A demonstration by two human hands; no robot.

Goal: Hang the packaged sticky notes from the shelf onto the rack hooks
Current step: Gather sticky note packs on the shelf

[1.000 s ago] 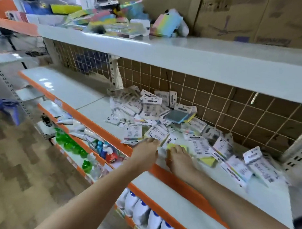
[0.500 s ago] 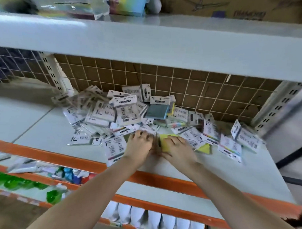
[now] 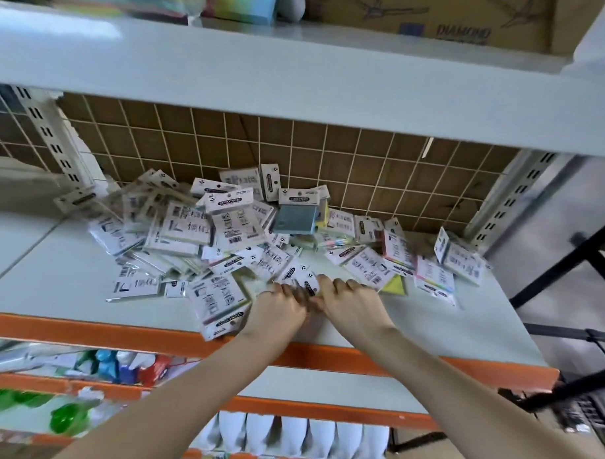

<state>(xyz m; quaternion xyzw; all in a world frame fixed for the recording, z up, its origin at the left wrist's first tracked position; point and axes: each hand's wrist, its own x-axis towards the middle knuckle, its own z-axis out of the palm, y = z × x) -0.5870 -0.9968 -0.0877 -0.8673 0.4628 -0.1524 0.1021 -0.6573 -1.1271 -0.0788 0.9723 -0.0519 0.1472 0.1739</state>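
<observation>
Shop shelving is filling the view: a white shelf [image 3: 428, 323] with an orange front edge is carrying a loose heap of packaged sticky notes [image 3: 225, 226], piled against a wire grid backing [image 3: 365, 169] with brown board behind it. Most packets are lying back side up, showing barcodes; one is facing forward with a blue-grey pad [image 3: 295, 219] visible, and a yellow pad [image 3: 394, 285] is lying at the near right of the heap.

At the front of the heap, the left hand [image 3: 278, 309] and the right hand [image 3: 351, 305] are meeting side by side, knuckles up and fingers curled down over one packet [image 3: 306, 284] between them; both hands are appearing to grip it, though the fingertips are hidden beneath the hands. A larger packet [image 3: 219, 303] is lying just left of the left hand, overhanging the shelf's orange edge. Both bare forearms are reaching in from the lower frame.

Slotted white uprights [image 3: 47, 134] are standing at either side of the backing. An upper shelf [image 3: 299, 88] is spanning the top, bearing blurred coloured goods and a brown carton [image 3: 456, 18]. Below, lower shelves are holding green items [image 3: 68, 418], assorted packaged goods and a row of white bottles [image 3: 294, 435]. A black metal frame [image 3: 567, 262] is standing at the right.
</observation>
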